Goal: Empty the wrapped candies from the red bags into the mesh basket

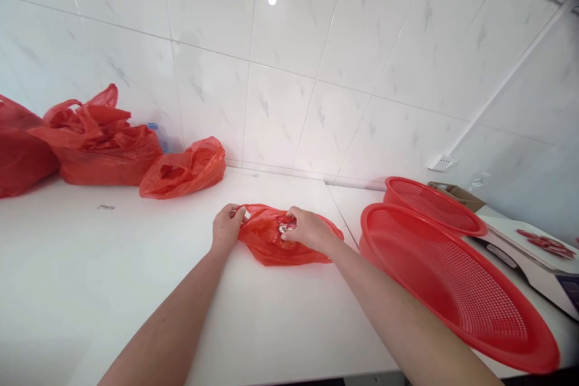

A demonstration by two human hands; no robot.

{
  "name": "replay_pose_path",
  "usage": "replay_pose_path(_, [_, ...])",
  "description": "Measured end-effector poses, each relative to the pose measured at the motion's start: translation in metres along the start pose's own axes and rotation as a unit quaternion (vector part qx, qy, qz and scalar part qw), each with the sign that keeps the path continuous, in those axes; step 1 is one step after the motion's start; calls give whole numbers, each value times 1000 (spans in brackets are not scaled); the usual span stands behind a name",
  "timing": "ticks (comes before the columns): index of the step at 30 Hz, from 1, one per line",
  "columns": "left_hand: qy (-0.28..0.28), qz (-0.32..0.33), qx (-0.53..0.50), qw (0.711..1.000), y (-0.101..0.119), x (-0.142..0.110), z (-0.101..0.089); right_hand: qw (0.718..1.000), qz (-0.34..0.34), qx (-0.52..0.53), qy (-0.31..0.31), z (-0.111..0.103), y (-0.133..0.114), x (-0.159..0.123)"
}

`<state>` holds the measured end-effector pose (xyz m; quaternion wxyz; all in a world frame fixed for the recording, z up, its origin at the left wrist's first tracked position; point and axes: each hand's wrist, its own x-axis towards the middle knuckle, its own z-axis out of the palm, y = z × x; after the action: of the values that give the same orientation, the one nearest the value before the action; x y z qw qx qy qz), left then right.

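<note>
A red plastic bag (266, 251) lies spread on the white tabletop in front of me. At its left end my left hand (226, 230) is closed, pinching the bag's rim between thumb and fingers. My right hand (308, 230) reaches over the bag's middle with its fingers closed on a small packet (286, 227), red with a pale printed patch. The packet is just above or inside the bag's opening; I cannot tell which. My fingers cover part of it.
Along the wall at left stand several filled red plastic bags (108, 160), with a blue object (152, 126) behind. To the right are two red plastic baskets (420, 265), then a scale (520, 253) carrying red packets (547, 243), and a cardboard box (456, 194).
</note>
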<state>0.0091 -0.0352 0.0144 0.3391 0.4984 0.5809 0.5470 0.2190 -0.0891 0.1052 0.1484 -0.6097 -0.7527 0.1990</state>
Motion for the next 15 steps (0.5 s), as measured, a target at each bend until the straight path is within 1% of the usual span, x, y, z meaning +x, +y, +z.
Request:
replay_pose_path(1, [-2, 1, -1, 1000, 0, 0, 0, 1000, 12, 2, -5, 4, 0, 1])
replay_pose_path(2, [-4, 1, -1, 1000, 0, 0, 0, 1000, 18, -6, 6, 6, 1, 0])
replay_pose_path(3, [-6, 0, 0, 1000, 0, 1, 0, 999, 18, -21, 28, 5, 1, -3])
replay_pose_path(5, [-9, -4, 2, 1000, -1, 1, 0, 996, 6, -52, 77, -4, 1, -14])
replay_pose_path(7, [-8, -8, 7, 1000, -1, 1, 1, 992, -5, -67, 110, -21, 4, -31])
replay_pose_path(9, [-5, -12, 11, 1000, -2, 2, 1, 988, -2, -67, 141, -45, 12, -52])
replay_pose_path(10, [-5, -14, 12, 1000, -2, 2, 2, 987, 7, -68, 149, -59, 20, -62])
replay_pose_path(11, [-7, -17, 12, 1000, -2, 2, 2, 981, 29, -74, 176, -72, 30, -72])
replay_pose_path(12, [-9, -18, 13, 1000, -3, 2, 2, 977, 58, -87, 185, -83, 42, -81])
replay_pose_path(13, [-10, -19, 15, 1000, -3, 2, 2, 975, 86, -100, 177, -93, 57, -89])
replay_pose_path(14, [-9, -18, 19, 1000, -2, 2, 2, 980, 98, -101, 140, -101, 71, -96])
replay_pose_path(15, [-8, -17, 24, 1000, -2, 2, 2, 987, 112, -88, 79, -106, 86, -104])
